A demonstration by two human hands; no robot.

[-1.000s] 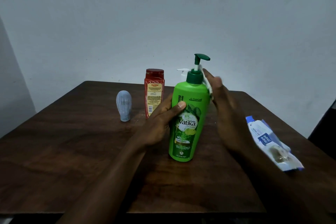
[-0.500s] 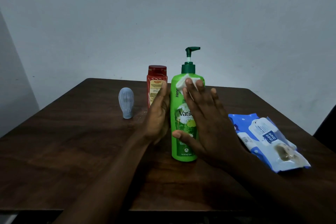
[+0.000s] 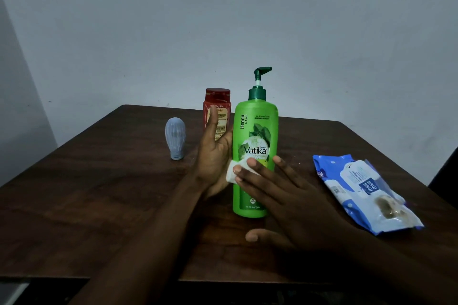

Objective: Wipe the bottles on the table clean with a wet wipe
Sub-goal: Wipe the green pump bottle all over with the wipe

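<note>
Green bottle, finger contact: the fingers [image 3: 252, 163] of the right hand [image 3: 292, 205] lie straight and spread. They press a bunched white wet wipe [image 3: 233, 173] against the lower front of the green bottle [image 3: 255, 131], just under the brand name. Nothing is curled round the bottle.
Right thumb: held apart and low over the table [image 3: 99, 205]; it appears to touch nothing.
Left hand: the left hand [image 3: 213, 156] is flat, fingers straight and pointing up, with the palm against the bottle's left flank as a brace. It does not grasp.
Bottle position: upright at centre frame with its base on the table. The pump head [image 3: 262, 72] is at top centre, spout toward the right of the frame.
Other bottles: a red bottle [image 3: 218, 99] stands behind the left hand and is partly hidden. A small grey-blue bottle [image 3: 175, 137] stands left of centre, well apart.
Wipe pack: the wipe pack [image 3: 364, 188] lies flat at the right of the frame, apart from the green bottle.
Step in hand (judgement): the front face is being wiped. Flanks, back and pump likely remain, then the two other bottles.
Risk, tipping: the bottle is tall and narrow and is steadied by flat palms only. A firm push from the front could rock it back into the red bottle.
Risk, wipe slip: pressure alone holds the wipe. It could ball up or slide out, leaving bare fingers rubbing the label.
Risk, collision: the left fingertips sit just in front of the red bottle, so a careless shift could knock it.
</note>
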